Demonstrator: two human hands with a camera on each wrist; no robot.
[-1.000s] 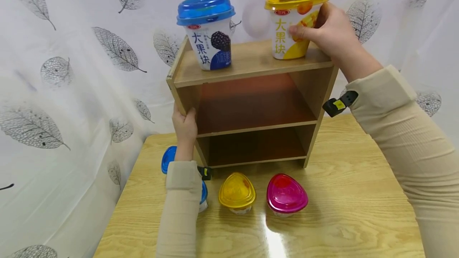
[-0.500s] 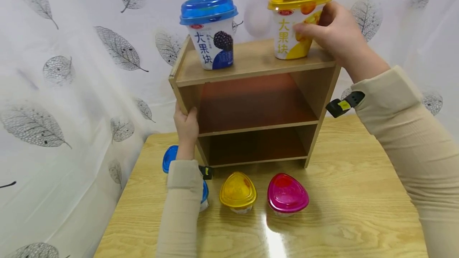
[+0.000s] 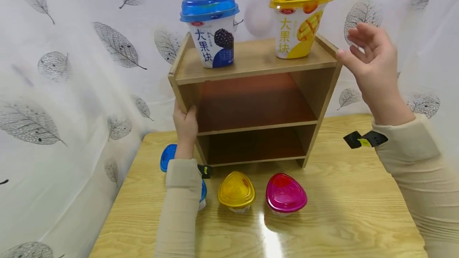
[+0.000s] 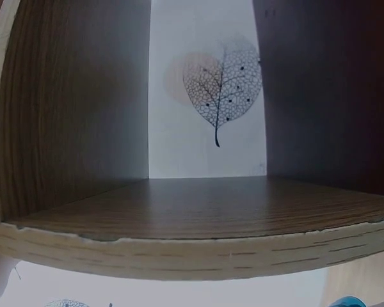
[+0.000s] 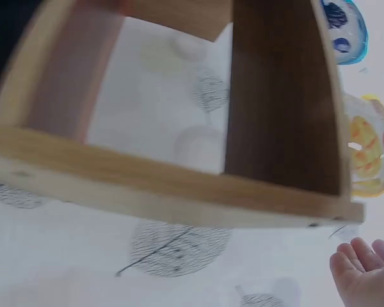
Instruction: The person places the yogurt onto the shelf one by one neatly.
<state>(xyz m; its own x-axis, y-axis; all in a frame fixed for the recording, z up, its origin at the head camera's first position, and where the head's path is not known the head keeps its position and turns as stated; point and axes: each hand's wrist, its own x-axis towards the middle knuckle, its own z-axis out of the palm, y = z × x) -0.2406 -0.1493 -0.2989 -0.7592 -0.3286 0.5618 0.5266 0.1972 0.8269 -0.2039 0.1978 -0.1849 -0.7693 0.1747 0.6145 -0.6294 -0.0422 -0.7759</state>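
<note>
A small wooden shelf [image 3: 256,77] stands on the table, its compartments facing me. My left hand [image 3: 185,124] grips its left side panel, thumb at the front edge and the other fingers hidden behind. On top, a yellow-lidded yogurt cup [image 3: 301,19] with a fruit picture stands upright at the right. A blue-lidded yogurt cup [image 3: 211,31] with a blackberry picture is upright at the left. My right hand [image 3: 378,61] is held apart from the yellow-lidded cup, fingers loosely bent around nothing. Its thumb tip overlaps the shelf's upper right corner in the head view.
In front of the shelf sit a yellow-lidded cup [image 3: 236,190] and a pink-lidded cup [image 3: 286,194]. Two blue lids show beside my left forearm, one [image 3: 167,157] farther back, the other partly hidden. A leaf-patterned curtain [image 3: 71,90] hangs behind the wooden table [image 3: 344,194].
My right hand has let go of the yellow-lidded cup on top and moved right and slightly down. That cup stays on the shelf; my left hand keeps its grip.
</note>
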